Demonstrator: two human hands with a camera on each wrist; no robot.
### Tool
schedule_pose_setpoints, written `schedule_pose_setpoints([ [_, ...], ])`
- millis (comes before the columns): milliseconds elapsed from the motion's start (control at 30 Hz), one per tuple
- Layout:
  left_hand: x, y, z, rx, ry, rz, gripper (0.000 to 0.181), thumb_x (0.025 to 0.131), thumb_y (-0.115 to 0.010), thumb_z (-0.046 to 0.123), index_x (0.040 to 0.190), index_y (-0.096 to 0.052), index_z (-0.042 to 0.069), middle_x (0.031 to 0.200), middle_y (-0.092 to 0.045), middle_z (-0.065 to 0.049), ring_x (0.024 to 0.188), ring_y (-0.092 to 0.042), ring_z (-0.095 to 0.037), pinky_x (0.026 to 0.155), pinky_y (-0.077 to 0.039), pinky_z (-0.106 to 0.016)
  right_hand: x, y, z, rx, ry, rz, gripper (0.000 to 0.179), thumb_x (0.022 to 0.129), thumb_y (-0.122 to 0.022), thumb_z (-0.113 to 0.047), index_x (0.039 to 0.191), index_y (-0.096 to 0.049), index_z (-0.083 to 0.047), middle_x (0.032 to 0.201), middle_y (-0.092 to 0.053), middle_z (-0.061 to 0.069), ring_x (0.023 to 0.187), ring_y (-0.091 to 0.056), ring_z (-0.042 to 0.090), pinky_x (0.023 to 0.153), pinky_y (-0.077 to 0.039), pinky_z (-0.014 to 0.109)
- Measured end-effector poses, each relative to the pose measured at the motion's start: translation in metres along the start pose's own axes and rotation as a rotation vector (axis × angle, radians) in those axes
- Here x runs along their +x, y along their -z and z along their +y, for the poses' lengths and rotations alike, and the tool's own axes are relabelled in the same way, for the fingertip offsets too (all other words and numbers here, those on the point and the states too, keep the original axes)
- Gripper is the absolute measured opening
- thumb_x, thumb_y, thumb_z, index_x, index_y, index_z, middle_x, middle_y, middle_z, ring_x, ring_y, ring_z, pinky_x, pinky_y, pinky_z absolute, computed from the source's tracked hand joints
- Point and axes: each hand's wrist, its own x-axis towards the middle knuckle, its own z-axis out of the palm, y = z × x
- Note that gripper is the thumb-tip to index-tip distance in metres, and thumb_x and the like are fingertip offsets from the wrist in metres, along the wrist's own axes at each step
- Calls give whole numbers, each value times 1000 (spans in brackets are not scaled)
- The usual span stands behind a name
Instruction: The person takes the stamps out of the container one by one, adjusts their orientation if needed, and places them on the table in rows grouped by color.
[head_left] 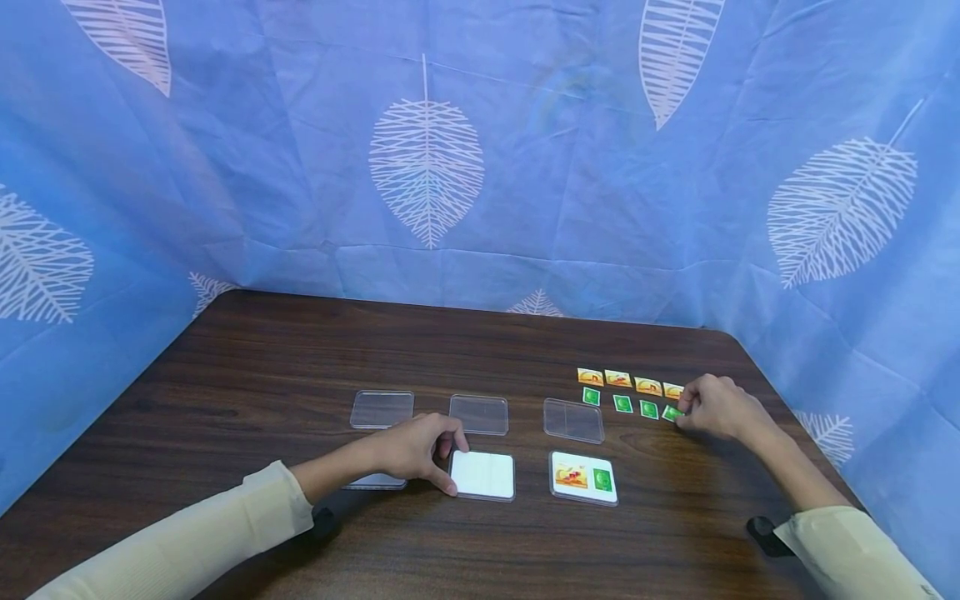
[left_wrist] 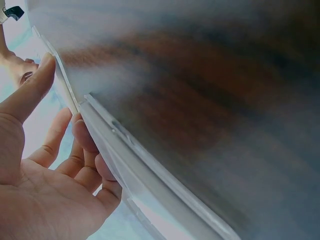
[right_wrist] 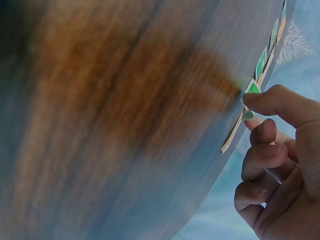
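My left hand holds the left side of a clear case with a blank white card, thumb at its near corner and index finger at its far one. In the left wrist view, the thumb lies against a case edge. On the right, my right hand pinches a small green picture card between thumb and index finger. The right wrist view shows that green card tilted at the fingertips. Beside it runs a row of green cards, with orange picture cards behind them.
Near the middle right lies a case whose white card bears an orange and a green picture. Behind are three clear lids. Another case lies partly under my left hand. Blue leaf-print cloth surrounds the table.
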Motion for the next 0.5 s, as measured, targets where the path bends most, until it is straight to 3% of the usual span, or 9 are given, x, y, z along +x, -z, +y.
schedule_pose_setpoints([
  [500, 0, 0, 0, -6, -3, 2, 40, 78, -92, 12, 107, -68, 4, 84, -53, 0, 68, -42, -6, 64, -39, -22, 1, -2, -1, 21, -5, -22, 8, 87, -77, -12, 85, -73, -6, 67, -59, -4, 57, -45, 15, 52, -35, 33],
])
